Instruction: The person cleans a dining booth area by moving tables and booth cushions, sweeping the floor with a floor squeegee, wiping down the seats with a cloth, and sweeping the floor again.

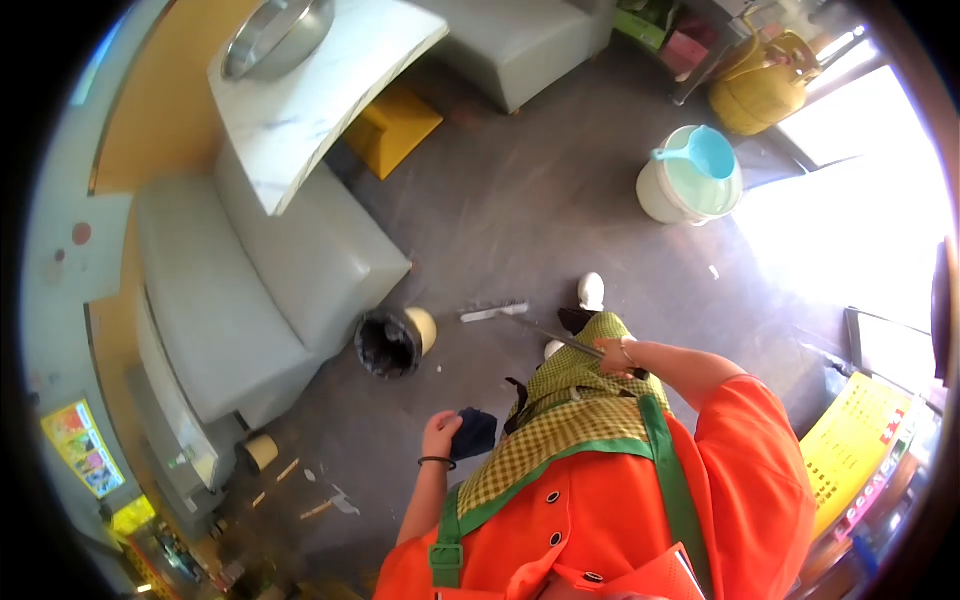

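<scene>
My left hand (pixel 440 435) is closed around a dark blue cloth (pixel 475 432), which hangs at my side next to the checked apron (pixel 535 415). A dark band circles that wrist. My right hand (pixel 612 358) grips the end of a broom (pixel 565 340) by its long dark handle. The broom's pale, narrow head (pixel 493 313) rests on the floor ahead of my feet. Close to the left of the head stands a trash bin (pixel 422 330) lined with a black bag. A white shoe (pixel 591 291) shows beyond my right hand.
Grey bench seats (pixel 250 290) and a marble-patterned table (pixel 300 110) with a metal bowl (pixel 278 40) are on the left. A white bucket (pixel 665 200) holds a blue dipper (pixel 708 152). Behind it stands a yellow gas cylinder (pixel 760 95). Paper scraps (pixel 343 501) lie at lower left.
</scene>
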`<state>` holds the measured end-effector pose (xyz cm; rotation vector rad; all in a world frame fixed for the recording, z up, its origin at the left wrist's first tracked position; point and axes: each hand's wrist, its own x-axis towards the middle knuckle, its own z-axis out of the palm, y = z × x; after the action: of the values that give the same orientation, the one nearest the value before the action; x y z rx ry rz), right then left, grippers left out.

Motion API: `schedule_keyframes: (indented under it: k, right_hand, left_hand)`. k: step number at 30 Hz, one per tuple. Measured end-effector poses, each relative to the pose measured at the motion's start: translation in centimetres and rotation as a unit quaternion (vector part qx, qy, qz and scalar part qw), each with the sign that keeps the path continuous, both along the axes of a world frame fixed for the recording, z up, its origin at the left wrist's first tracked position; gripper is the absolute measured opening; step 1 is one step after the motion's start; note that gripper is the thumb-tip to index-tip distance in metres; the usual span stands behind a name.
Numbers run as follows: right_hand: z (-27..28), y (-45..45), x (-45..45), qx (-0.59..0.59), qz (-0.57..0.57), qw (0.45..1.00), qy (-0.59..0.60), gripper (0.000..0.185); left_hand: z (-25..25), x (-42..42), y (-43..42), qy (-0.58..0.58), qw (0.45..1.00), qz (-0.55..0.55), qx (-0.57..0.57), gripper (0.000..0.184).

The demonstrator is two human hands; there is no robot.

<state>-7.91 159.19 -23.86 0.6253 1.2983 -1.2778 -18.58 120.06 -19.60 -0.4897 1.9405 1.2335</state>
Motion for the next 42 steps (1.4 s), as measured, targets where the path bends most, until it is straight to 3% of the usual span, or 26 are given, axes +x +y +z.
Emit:
schedule_keyframes:
  k: [2, 4, 5, 6, 8, 9, 10, 12, 13, 15, 16, 19, 20, 21, 22, 24, 27, 28, 29, 30, 31, 32, 34, 40, 42]
  right_hand:
    - [0.6, 3.3, 0.4, -0.008, -0.042, 0.999, -0.018, 0.069]
    - [1.0, 6.2, 0.7, -0.163, -0.323, 0.928, -0.089, 0.067]
    - [1.2, 7.6, 0.2, -0.163, -0.4, 0.896, -0.107, 0.059]
    - [1.3, 9.1, -0.7, -0.163, -0.407, 0.893, -0.102, 0.059]
    - [2.0, 12.7, -3.6, -0.019, -0.39, 0.92, -0.019, 0.047]
    - [0.4, 14.8, -4.8, 0.087, -0.278, 0.956, 0.028, 0.037]
    - [-1.6, 16.9, -6.2, 0.164, -0.239, 0.953, 0.092, 0.029]
    - [-1.7, 22.1, -10.8, 0.198, -0.249, 0.939, 0.127, 0.026]
    - [-1.5, 24.5, -12.5, 0.199, -0.229, 0.932, 0.2, 0.027]
    - [-2.4, 30.2, -16.6, 0.23, -0.261, 0.922, 0.167, 0.025]
    - [-4.0, 32.4, -18.5, 0.25, -0.312, 0.915, 0.059, 0.022]
    - [-8.3, 38.9, -21.0, 0.246, -0.192, 0.942, 0.122, 0.018]
    - [-9.1, 39.6, -21.4, 0.27, 0.001, 0.948, 0.171, 0.023]
    - [-9.8, 40.4, -21.8, 0.295, 0.183, 0.909, 0.229, 0.029]
    - [-8.8, 40.6, -22.8, 0.302, 0.464, 0.787, 0.273, 0.035]
    - [-15.6, 38.9, -22.0, 0.242, 0.494, 0.797, 0.249, 0.048]
    - [-10.6, 34.8, -18.6, 0.281, 0.402, 0.839, 0.238, 0.054]
    - [-9.5, 32.2, -17.6, 0.301, 0.218, 0.909, 0.186, 0.05]
    - [-8.4, 28.4, -16.7, 0.302, 0.022, 0.945, 0.123, 0.047]
    - [-7.7, 24.3, -16.3, 0.292, -0.179, 0.938, 0.049, 0.045]
    - [-7.1, 20.4, -16.0, 0.271, -0.371, 0.887, -0.035, 0.044]
    - [-6.6, 16.5, -15.9, 0.239, -0.539, 0.799, -0.121, 0.043]
    - [-5.1, 9.3, -15.8, 0.218, -0.581, 0.766, -0.169, 0.046]
    - [1.6, -7.2, -20.9, 0.143, -0.654, 0.666, -0.329, 0.046]
    - [3.7, -9.5, -22.0, 0.129, -0.687, 0.623, -0.351, 0.045]
  left_hand:
    - [-0.6, -2.6, 2.1, 0.034, 0.999, -0.026, 0.003, 0.03]
    - [-1.1, -5.0, 4.9, 0.067, 0.996, -0.05, 0.005, 0.029]
    - [-1.0, -6.1, 6.4, 0.063, 0.997, -0.027, 0.018, 0.028]
    - [-1.0, -7.3, 7.9, 0.06, 0.998, -0.003, 0.028, 0.028]
    - [-1.0, -9.8, 11.1, 0.071, 0.997, -0.028, 0.028, 0.027]
    - [-0.5, -10.9, 13.2, 0.08, 0.996, -0.033, 0.03, 0.026]
    - [-0.4, -12.4, 15.4, 0.088, 0.995, -0.041, 0.035, 0.025]
    - [-0.3, -15.3, 19.3, 0.023, 0.998, -0.056, -0.004, 0.024]
    - [-0.4, -16.7, 20.9, 0.004, 0.997, -0.082, -0.011, 0.026]
    - [1.0, -20.3, 27.6, 0.011, 0.987, -0.157, -0.036, 0.026]
    - [1.6, -21.9, 30.5, 0.02, 0.975, -0.215, -0.059, 0.027]
    - [3.0, -26.9, 39.1, 0.042, 0.961, -0.27, -0.045, 0.029]
    - [4.3, -28.5, 42.1, 0.041, 0.952, -0.302, -0.045, 0.029]
    - [5.2, -29.9, 45.1, 0.078, 0.932, -0.353, -0.035, 0.029]
    - [5.1, -31.6, 47.1, 0.076, 0.922, -0.379, -0.033, 0.029]
    - [4.8, -34.9, 50.7, 0.095, 0.887, -0.448, -0.055, 0.03]
    - [3.1, -40.2, 55.7, 0.126, 0.811, -0.57, -0.039, 0.031]
    - [2.9, -41.5, 58.0, 0.108, 0.795, -0.596, -0.02, 0.03]
    - [2.8, -42.6, 60.1, 0.087, 0.785, -0.613, -0.008, 0.029]
    - [2.4, -43.7, 62.1, 0.066, 0.772, -0.632, 0.004, 0.029]
    - [1.7, -45.1, 63.9, 0.046, 0.755, -0.655, 0.007, 0.029]
    - [1.1, -46.2, 65.5, 0.024, 0.741, -0.671, 0.009, 0.03]
    - [0.5, -47.4, 68.4, 0.045, 0.683, -0.729, -0.014, 0.03]
    - [0.4, -45.0, 72.4, 0.053, 0.578, -0.814, -0.012, 0.032]
    - [0.6, -43.0, 73.5, 0.073, 0.499, -0.863, -0.008, 0.033]
